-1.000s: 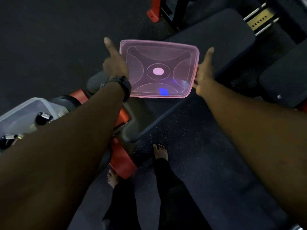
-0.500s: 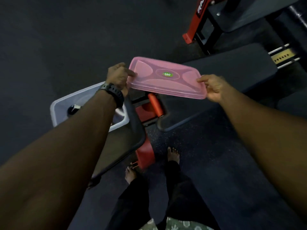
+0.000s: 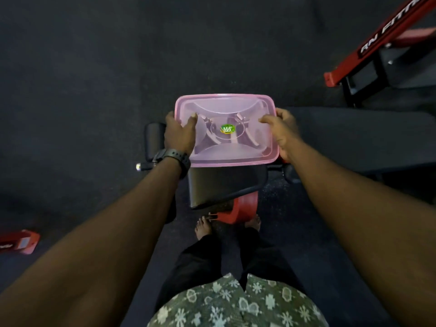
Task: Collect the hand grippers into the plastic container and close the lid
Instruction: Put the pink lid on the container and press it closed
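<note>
A translucent pink lid [image 3: 226, 107] with a green sticker lies flat over the plastic container, which is almost fully hidden beneath it on a black padded seat [image 3: 226, 185]. Hand grippers [image 3: 245, 131] show dimly through the lid as dark curved handles. My left hand [image 3: 179, 135], with a black watch on its wrist, grips the lid's left edge, thumb on top. On the opposite edge, my right hand [image 3: 280, 131] holds the lid with its thumb pressing the top.
A red gym frame [image 3: 382, 46] with white lettering stands at the upper right above a long black bench pad [image 3: 354, 138]. A red base [image 3: 243, 208] sits under the seat by my bare feet. Another red piece [image 3: 18, 241] lies at the left on the dark floor.
Both hands carried the lid from over the bench to the left and lowered it flat onto the container. The view swung so the container is now centred.
</note>
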{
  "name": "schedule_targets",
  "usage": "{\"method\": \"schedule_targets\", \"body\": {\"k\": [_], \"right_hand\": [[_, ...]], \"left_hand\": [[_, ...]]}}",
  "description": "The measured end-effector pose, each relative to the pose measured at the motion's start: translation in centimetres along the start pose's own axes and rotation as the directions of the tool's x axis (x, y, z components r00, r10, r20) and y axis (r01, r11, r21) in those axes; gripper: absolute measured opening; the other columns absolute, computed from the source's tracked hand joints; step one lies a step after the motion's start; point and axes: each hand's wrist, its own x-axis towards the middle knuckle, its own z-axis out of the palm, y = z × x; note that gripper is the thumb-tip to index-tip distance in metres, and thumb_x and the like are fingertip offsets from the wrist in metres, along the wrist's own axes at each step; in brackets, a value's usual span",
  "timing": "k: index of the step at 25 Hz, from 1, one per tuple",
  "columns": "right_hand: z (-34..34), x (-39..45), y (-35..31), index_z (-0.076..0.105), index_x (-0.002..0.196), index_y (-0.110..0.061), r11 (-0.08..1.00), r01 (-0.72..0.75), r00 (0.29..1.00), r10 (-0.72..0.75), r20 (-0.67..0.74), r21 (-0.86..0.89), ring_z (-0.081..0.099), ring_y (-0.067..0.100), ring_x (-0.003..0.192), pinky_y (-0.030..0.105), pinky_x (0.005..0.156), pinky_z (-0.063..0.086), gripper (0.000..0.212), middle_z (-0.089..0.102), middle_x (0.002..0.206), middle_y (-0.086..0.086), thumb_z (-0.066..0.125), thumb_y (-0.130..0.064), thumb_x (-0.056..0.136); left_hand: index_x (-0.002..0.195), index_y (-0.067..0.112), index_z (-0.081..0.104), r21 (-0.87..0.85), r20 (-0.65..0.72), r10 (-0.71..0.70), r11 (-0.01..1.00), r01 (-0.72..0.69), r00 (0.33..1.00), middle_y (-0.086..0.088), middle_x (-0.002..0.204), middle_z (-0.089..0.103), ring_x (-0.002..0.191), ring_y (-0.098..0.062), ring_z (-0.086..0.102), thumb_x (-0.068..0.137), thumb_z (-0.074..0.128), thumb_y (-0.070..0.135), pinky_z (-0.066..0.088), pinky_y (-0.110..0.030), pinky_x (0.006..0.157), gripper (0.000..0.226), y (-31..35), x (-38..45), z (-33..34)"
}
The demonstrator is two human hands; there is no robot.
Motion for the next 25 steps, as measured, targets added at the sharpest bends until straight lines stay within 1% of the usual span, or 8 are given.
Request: {"method": "schedule_targets", "body": {"k": [2,5,7,10,16,19,22,25], "right_hand": [[0.9,-0.2,-0.4,0.058,0.135,-0.017,0.998,0.024,1.000,-0.024,-0.010,-0.054,0.067,0.023,0.101,0.035,0.085,0.058,0.052,0.069,0.120,0.005,0.070,-0.020,0.084],[1.5,1.0,-0.5,0.054,0.139,-0.016,0.983,0.069,0.997,-0.073,-0.023,-0.170,0.064,0.022,0.107,0.031,0.085,0.053,0.059,0.066,0.127,0.006,0.072,-0.021,0.083],[2.2,2.6,0.1,0.046,0.147,-0.016,0.961,0.075,0.996,-0.083,-0.018,-0.266,0.062,0.026,0.119,0.036,0.095,0.053,0.070,0.061,0.138,0.007,0.075,-0.025,0.083],[3.1,5.0,1.2,0.032,0.157,-0.017,0.921,0.059,0.998,-0.069,-0.010,-0.385,0.052,0.031,0.137,0.046,0.110,0.047,0.084,0.050,0.153,0.009,0.074,-0.030,0.086],[4.6,7.7,2.5,0.043,0.146,-0.015,0.849,0.096,0.995,-0.103,0.015,-0.520,0.057,0.034,0.129,0.048,0.106,0.049,0.075,0.058,0.143,0.012,0.072,-0.043,0.083],[4.7,7.8,3.1,0.036,0.153,-0.015,0.852,0.092,0.995,-0.097,0.016,-0.515,0.053,0.032,0.136,0.049,0.108,0.048,0.081,0.054,0.149,0.010,0.070,-0.045,0.086],[4.7,7.4,3.7,0.031,0.155,-0.016,0.844,0.120,0.991,-0.130,0.017,-0.523,0.051,0.032,0.138,0.050,0.109,0.048,0.084,0.051,0.152,0.010,0.067,-0.047,0.086],[4.6,6.7,3.9,0.017,0.162,-0.016,0.805,0.152,0.987,-0.149,0.052,-0.573,0.039,0.033,0.148,0.048,0.116,0.040,0.088,0.035,0.165,0.011,0.061,-0.049,0.093]], "left_hand": [[0.142,0.007,0.042,0.021,0.000,0.025,0.999,-0.025,1.000,-0.012,0.139,0.059,0.121,-0.030,0.059,0.095,0.064,0.034,0.049,-0.043,0.106,0.058,-0.6,0.5,-0.6],[0.142,0.010,0.040,0.100,0.049,0.034,0.994,-0.039,0.998,-0.011,0.141,0.057,0.119,-0.026,0.058,0.094,0.066,0.029,0.047,-0.034,0.098,0.058,-1.1,1.5,0.0],[0.143,0.011,0.038,0.139,0.074,0.024,0.990,-0.034,0.997,-0.012,0.144,0.054,0.123,-0.028,0.056,0.093,0.068,0.027,0.045,-0.032,0.096,0.061,-1.4,2.7,1.0],[0.140,0.004,0.042,0.214,0.055,0.042,0.975,-0.053,0.998,-0.019,0.145,0.052,0.130,-0.035,0.054,0.091,0.070,0.024,0.046,-0.040,0.107,0.060,-2.0,5.3,2.6],[0.138,0.002,0.046,0.272,-0.001,0.038,0.962,-0.037,0.999,-0.020,0.142,0.056,0.130,-0.035,0.055,0.092,0.066,0.022,0.045,-0.039,0.106,0.055,-3.7,8.1,3.7],[0.139,0.004,0.046,0.265,0.001,0.062,0.962,-0.060,0.998,-0.017,0.142,0.057,0.128,-0.033,0.056,0.093,0.065,0.021,0.045,-0.035,0.103,0.053,-4.1,8.0,3.7],[0.142,0.008,0.045,0.244,0.031,0.009,0.970,-0.016,0.999,-0.013,0.143,0.056,0.129,-0.030,0.055,0.098,0.059,0.021,0.043,-0.033,0.101,0.048,-4.2,7.4,3.4],[0.148,0.004,0.037,0.315,0.069,0.112,0.940,-0.128,0.991,-0.017,0.149,0.050,0.134,-0.035,0.052,0.099,0.055,0.031,0.041,-0.035,0.105,0.058,-4.9,7.1,2.9]]}}
